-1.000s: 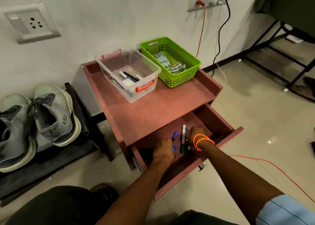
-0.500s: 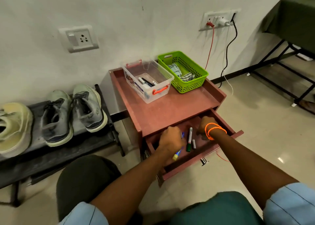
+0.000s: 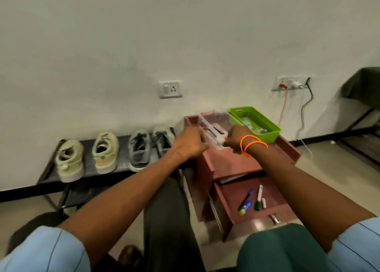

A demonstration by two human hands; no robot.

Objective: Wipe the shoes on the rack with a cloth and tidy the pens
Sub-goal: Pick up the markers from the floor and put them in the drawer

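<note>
Your left hand and right hand are both curled at the clear plastic box at centre frame; blur hides whether they grip it. The pens lie in the open drawer at lower right. The shoes sit on the rack at left.

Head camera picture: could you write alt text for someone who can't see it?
Both hands, left and right, reach to a clear box on a red cabinet. Pens lie in its open drawer; four shoes sit on a rack.
</note>
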